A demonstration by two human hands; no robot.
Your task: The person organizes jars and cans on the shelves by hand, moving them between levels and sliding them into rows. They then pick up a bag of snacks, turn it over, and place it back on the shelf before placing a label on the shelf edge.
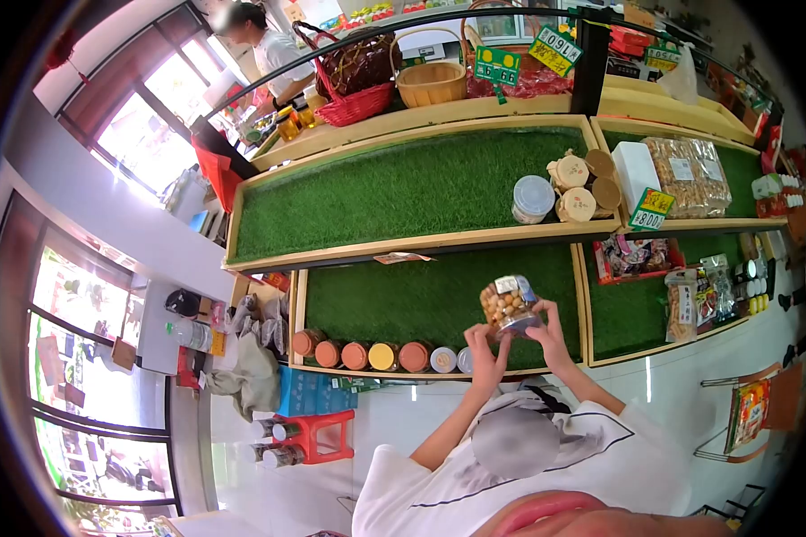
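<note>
Holding a clear jar (505, 306), both hands (486, 358) (553, 338) curl half-closed against it.

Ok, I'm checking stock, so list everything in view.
Held jar: 1, clear with tan contents, above lower shelf
Row jars: at least 7, orange, yellow and whitish lids, lower shelf's near edge
Upper jars: several, pale and brown tops, upper shelf
Bagged snacks: several, tan, upper right
Price signs: at least 4, green-yellow, upper right
Baskets: at least 2, red and tan, top
Stool: 1, red, lower left
Shelves: 2 tiers, green-lined, centre
Windows: several, bright, left
Other person: 1, white top, upper left
Smaller goods: uncounted, mixed, around
Left hand: 1, bare, at jar
Right hand: 1, bare, on jar
</note>
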